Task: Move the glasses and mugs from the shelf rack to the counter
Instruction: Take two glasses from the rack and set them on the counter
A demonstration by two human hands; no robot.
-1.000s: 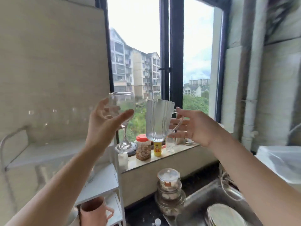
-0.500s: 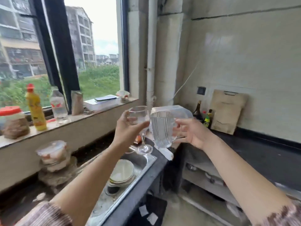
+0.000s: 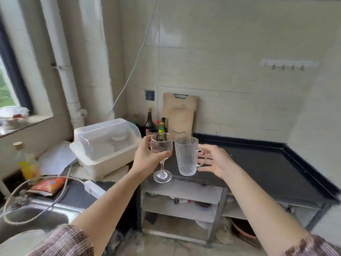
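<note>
— Above the near edge of the black counter [image 3: 276,169], what is being held?

— Two clear vessels are being held side by side in the air, close together. A wine glass [image 3: 161,156] is being gripped by the left hand [image 3: 147,157], with fingers and thumb curled around the bowl; the stem and round foot are hanging free below the hand. A ribbed glass mug [image 3: 186,157] is being gripped by the right hand [image 3: 216,160], with fingers closed on its handle. Both are being kept upright.

— Are they being rested on anything?

— No. Neither is being touched by the counter; both are being carried just in front of its left end, over open shelves [image 3: 184,196] below.

— What is being shown around them?

— A cutting board [image 3: 180,113] is being leaned against the tiled wall behind, beside dark bottles [image 3: 150,122]. To the left, a lidded plastic dish box [image 3: 105,145] is being shown, with plates inside. A sink [image 3: 27,218] is being shown at the lower left, with a yellow bottle [image 3: 27,163] near it.
</note>
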